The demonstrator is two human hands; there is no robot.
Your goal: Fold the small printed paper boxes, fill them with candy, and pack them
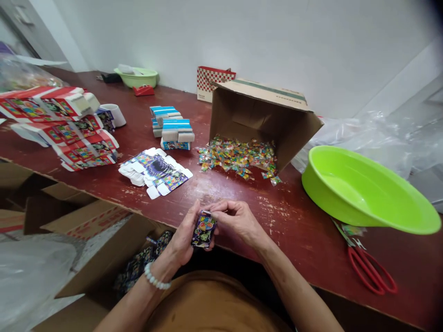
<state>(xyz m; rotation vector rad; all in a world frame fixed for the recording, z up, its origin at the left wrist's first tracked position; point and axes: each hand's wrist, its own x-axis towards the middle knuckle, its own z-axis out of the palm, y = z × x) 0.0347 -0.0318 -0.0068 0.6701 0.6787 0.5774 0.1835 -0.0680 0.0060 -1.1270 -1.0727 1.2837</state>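
My left hand (184, 237) is wrapped round a small dark printed carton (204, 230) held upright near the table's front edge. At the carton's top end, my right hand (238, 219) is closed, thumb and fingertips pinching the flap edge. Beyond my hands lies a stack of flat, unfolded cartons (162, 171) with a dark print. Small wrapped candies (238, 157) spill from a cardboard box (294, 129) tipped on its side. Below the table edge on the left, an open cardboard box (100, 258) holds many dark printed cartons (141, 263).
Bundled red-and-white cartons (79, 124) are piled at the left, with blue-and-white bundles (173, 127) mid-table. At right stand a green basin (360, 189) and red-handled scissors (370, 267). A checked paper bag (209, 83) and a pale green bowl (138, 78) are near the wall.
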